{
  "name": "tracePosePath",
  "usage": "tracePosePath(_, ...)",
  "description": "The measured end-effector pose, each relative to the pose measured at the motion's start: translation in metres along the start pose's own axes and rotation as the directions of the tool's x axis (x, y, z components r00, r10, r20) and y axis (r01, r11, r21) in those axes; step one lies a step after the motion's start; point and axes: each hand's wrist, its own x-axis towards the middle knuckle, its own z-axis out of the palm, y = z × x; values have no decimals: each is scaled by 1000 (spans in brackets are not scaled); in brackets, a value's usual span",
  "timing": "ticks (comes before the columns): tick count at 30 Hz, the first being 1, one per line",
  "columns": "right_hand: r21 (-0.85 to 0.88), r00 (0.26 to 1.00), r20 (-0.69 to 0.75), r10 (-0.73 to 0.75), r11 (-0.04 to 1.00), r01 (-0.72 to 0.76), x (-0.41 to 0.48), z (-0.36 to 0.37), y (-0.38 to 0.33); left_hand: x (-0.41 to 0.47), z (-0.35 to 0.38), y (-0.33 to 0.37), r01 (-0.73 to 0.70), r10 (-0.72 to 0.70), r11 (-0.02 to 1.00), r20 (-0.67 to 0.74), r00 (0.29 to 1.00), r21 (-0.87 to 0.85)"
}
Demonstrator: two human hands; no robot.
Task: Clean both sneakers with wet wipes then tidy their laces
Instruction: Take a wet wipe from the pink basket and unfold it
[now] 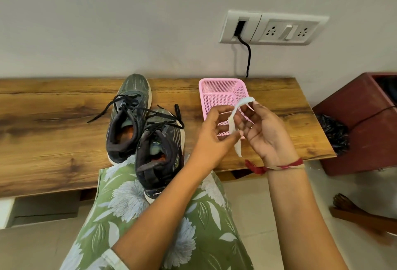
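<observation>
I hold the wipe (235, 123) just over the basket (223, 89), my left hand (211, 138) pinching its lower part, my right hand (264, 132) pinching its top; twisted into a strip, it looks limp and light, best opened by its edges. The sneakers (159, 151) sit left of the basket on the desk (53, 119), laces loose

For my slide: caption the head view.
Left hand and right hand hold a twisted wipe before the pink basket, beside two loose-laced sneakers.
</observation>
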Motion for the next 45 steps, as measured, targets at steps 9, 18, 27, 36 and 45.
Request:
tracePosePath(9,-563,901,258,-348,704,433,-13,-7,19,12,-7,-9,37,-60,996,-327,943,-76)
tracePosePath(18,-542,906,244,-347,726,424,-22,8,23,-1,-9,-12,-130,245,909,-256,935,396)
tracePosePath(27,-484,918,257,-302,782,393,-19,3,22,-3,-10,-11,-163,290,878,-232,928,450)
tracePosePath(36,-463,893,287,-345,767,445,-16,2,26,-4,-11,-11,-184,322,846,-205,924,501)
tracePosePath(45,-520,881,340,-329,714,468,-8,-3,28,-3,-11,-10,-135,221,894,-158,962,428)
